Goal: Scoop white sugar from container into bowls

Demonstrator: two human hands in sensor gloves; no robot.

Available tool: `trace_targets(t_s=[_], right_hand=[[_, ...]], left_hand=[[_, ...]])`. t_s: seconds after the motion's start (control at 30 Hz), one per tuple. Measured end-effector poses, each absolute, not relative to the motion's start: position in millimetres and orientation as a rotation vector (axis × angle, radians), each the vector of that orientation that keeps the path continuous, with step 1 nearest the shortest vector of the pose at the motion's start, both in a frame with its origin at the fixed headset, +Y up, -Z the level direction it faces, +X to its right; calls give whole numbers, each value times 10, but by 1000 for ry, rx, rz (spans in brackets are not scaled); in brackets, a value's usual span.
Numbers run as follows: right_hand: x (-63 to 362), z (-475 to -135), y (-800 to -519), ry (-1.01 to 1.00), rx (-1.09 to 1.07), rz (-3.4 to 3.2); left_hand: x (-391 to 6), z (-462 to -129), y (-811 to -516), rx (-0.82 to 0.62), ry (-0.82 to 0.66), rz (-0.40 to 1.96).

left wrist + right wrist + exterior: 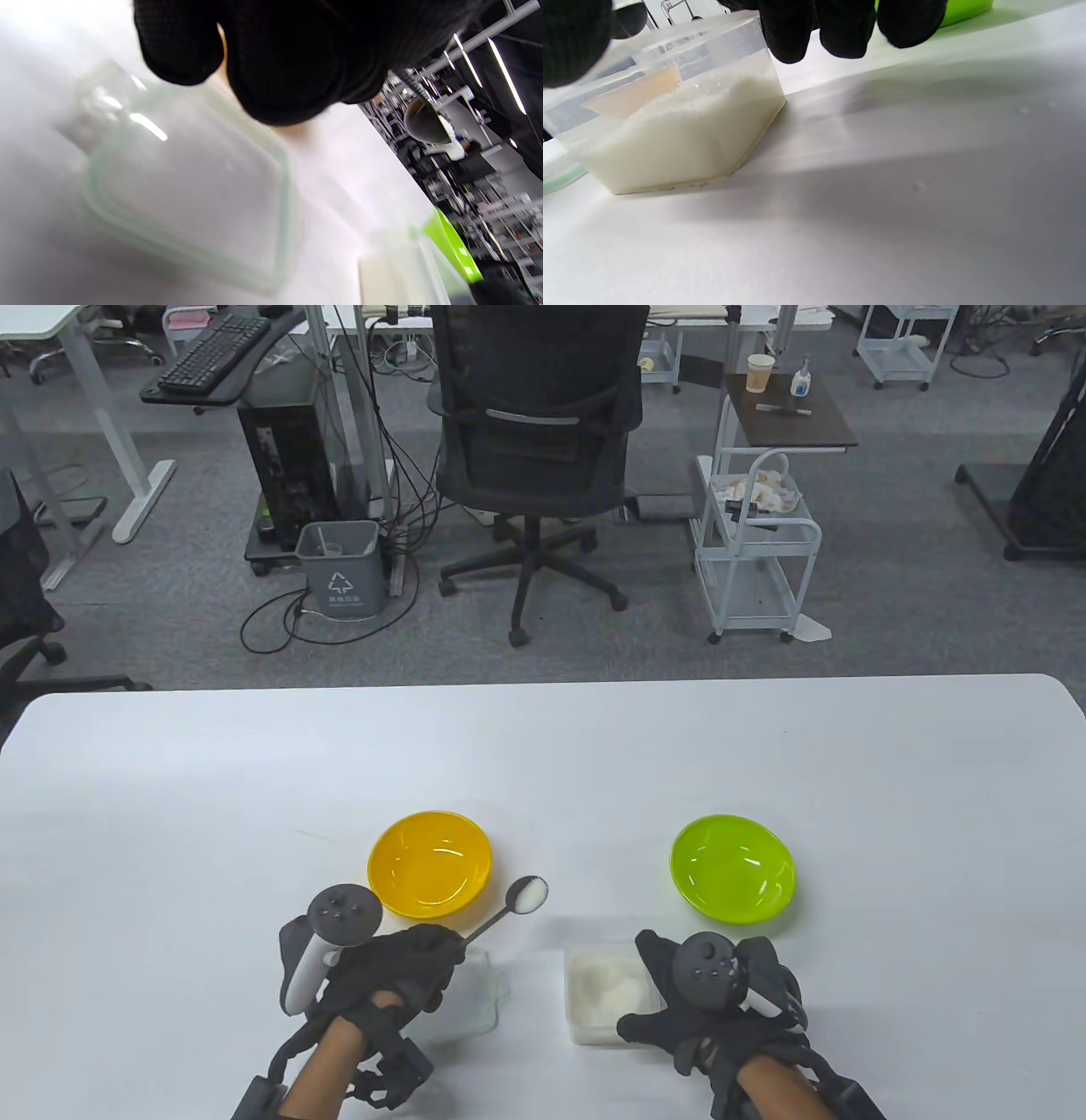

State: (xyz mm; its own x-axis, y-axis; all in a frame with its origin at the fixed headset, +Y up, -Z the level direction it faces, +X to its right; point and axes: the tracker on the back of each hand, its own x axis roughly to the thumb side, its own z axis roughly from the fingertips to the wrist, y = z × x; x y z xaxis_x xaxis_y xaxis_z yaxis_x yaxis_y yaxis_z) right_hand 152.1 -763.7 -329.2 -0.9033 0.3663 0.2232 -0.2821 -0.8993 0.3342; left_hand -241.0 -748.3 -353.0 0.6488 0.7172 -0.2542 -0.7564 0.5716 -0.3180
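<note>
White sugar heaps the spoon (528, 894) in the left hand (399, 976), near the orange bowl (430, 864); a tilt spills it. Right hand (713, 1010), fingers spread, steadies the container (604, 993).

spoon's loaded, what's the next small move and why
Probably carry the spoon a little left over the orange bowl and tip it: the left hand holds it heaped with sugar just right of that bowl's rim, and the bowl looks empty.

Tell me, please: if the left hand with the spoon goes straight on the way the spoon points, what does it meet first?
Probably nothing. The left hand aims the loaded spoon between the orange bowl and the green bowl; only bare table lies ahead. Height is unclear.
</note>
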Motion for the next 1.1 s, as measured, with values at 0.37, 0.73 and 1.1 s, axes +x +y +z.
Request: trace_targets(t_s=[0.37,0.73,1.1], right_hand=[[1523,-3288,-7642,427,399,2738],[1524,-3289,-7645,427,398,2736],[1528,-3286,-7642,430,396,2734]], left_hand=[[-2912,-3603,-7570,-355,304,920],[-2775,-3557,-7371,-43,346,308],[-2339,-3474,-7317,263,198,-402]])
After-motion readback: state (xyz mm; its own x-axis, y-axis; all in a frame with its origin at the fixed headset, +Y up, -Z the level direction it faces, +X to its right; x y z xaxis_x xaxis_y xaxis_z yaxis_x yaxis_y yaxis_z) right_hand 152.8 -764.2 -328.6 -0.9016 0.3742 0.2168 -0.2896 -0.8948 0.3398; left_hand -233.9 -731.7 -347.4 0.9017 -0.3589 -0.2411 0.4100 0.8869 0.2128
